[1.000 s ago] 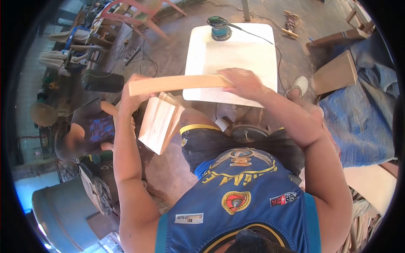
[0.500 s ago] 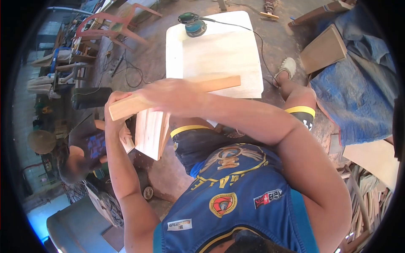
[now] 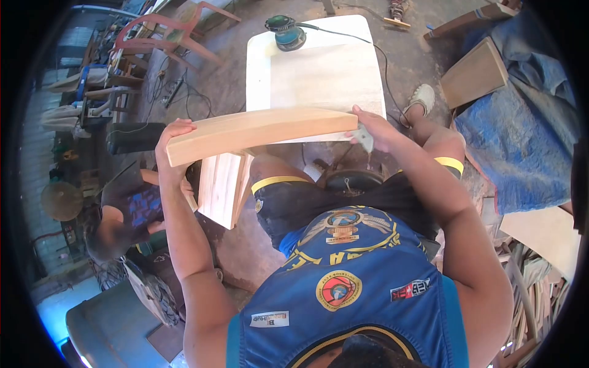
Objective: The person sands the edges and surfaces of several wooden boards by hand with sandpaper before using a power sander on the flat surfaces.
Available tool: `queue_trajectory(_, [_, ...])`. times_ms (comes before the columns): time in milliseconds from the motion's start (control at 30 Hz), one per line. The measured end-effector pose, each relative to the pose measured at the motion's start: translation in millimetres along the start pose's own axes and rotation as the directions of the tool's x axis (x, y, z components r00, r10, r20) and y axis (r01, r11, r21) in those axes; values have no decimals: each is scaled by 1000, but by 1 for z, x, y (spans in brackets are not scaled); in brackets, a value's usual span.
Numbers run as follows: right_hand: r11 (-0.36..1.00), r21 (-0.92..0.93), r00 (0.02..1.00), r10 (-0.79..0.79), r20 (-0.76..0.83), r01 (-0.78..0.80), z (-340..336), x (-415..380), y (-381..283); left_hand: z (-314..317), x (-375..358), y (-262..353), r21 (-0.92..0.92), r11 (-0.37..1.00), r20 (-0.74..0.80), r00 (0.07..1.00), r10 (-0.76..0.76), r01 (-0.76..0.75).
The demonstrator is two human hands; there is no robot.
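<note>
A thick, light wooden board (image 3: 264, 132) is held up crosswise in front of me, above my lap. My left hand (image 3: 177, 138) is closed around its left end, with the fingers over the top edge. At the other end, my right hand (image 3: 377, 130) grips the board's corner with the thumb near the top. From under the fingers of that hand hangs a small pale grey folded piece (image 3: 364, 140), which looks like sandpaper. Behind the board stands a white table (image 3: 259, 67) with a flat wooden panel (image 3: 325, 73) on it.
A green corded sander (image 3: 287, 34) sits at the table's far left, its cable trailing right. Stacked boards (image 3: 219, 190) stand beside my left knee. Another person (image 3: 132, 202) works at the left. A red chair (image 3: 172, 37) and a blue tarp (image 3: 509, 141) flank the area.
My right hand has moved from the board's left part to its right end. The board now shows its broad top face and sits slightly more level. My left hand stays at the left end.
</note>
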State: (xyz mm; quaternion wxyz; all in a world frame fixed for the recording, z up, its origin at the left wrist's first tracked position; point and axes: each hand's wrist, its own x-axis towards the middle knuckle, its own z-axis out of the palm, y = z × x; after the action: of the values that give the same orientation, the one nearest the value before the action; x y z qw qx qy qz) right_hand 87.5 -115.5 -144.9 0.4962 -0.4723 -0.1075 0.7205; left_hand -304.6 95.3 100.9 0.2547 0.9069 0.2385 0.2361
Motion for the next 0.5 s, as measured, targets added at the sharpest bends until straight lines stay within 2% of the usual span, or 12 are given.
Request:
queue_trajectory(33, [1000, -2, 1000, -4, 4, 4, 3, -3, 1, 0, 3, 3, 26, 1000, 6, 1000, -1, 1])
queue_trajectory(100, [960, 268, 991, 49, 123, -80, 11, -2, 0, 1, 4, 5, 48, 998, 7, 999, 46, -46])
queue_trajectory(167, [953, 266, 984, 109, 141, -144, 6, 2, 14, 8, -7, 14, 65, 995, 22, 997, 70, -71])
queue_trajectory(233, [956, 252, 988, 137, 75, -151, 11, 9, 18, 18, -13, 38, 242, 932, -178, 957, -230, 269])
queue_trajectory(267, [954, 248, 986, 158, 54, -167, 13, 6, 18, 14, -32, 24, 252, 887, -140, 922, -362, 387])
queue_trajectory(300, [954, 243, 984, 159, 74, -173, 18, 6, 22, 13, -39, 27, 266, 880, -151, 918, -366, 394])
queue_trajectory(333, [950, 261, 985, 161, 68, -173, 20, 6, 27, 19, -46, 34, -202, 835, -140, 829, -542, 512])
queue_trajectory(367, [945, 277, 985, 164, 60, -174, 21, 7, 32, 20, -54, 40, -624, 593, -48, 732, -679, 509])
queue_trajectory(400, [930, 307, 979, 186, 82, -203, 21, 6, 34, 11, -60, 52, -722, 531, 100, 826, -554, 443])
queue_trajectory(433, [929, 298, 976, 198, 94, -217, 22, 2, 39, 10, -70, 49, -721, 530, 89, 818, -568, 447])
queue_trajectory(500, [953, 230, 981, 191, 43, -196, 24, -3, 43, 14, -79, 36, -950, 171, 156, 869, -471, 263])
